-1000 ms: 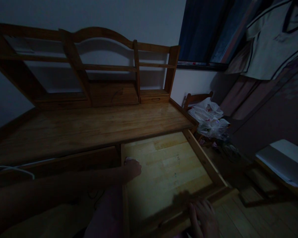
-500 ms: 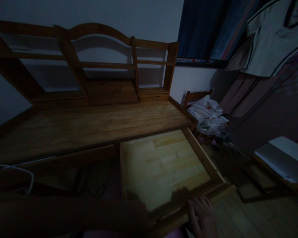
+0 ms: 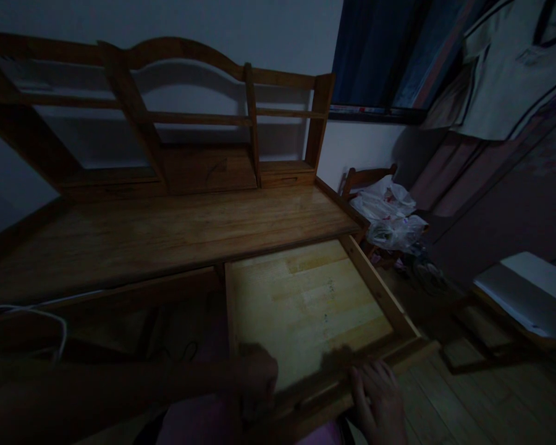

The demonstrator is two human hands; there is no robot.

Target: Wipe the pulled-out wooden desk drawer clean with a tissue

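Observation:
A shallow wooden drawer (image 3: 306,290) is pulled out from the desk (image 3: 180,228), and its pale bottom shows bare apart from a few small dark marks. My right hand (image 3: 379,398) has its fingers curled over the top edge of the drawer front, right of its middle. Over the drawer's front left corner is my left hand (image 3: 259,376), its fingers folded in. Dim light hides what it holds, if anything. My left forearm reaches in from the left.
A wooden shelf unit (image 3: 206,117) stands along the desk's back. White cable (image 3: 41,311) loops at the left edge. On the right are a chair (image 3: 368,176) with plastic bags (image 3: 389,210), a white-topped stool (image 3: 530,290) and a hanging shirt (image 3: 514,74).
My left hand has shifted up and slightly left from the drawer front to its left corner, and shows more plainly. My right hand stays on the drawer front.

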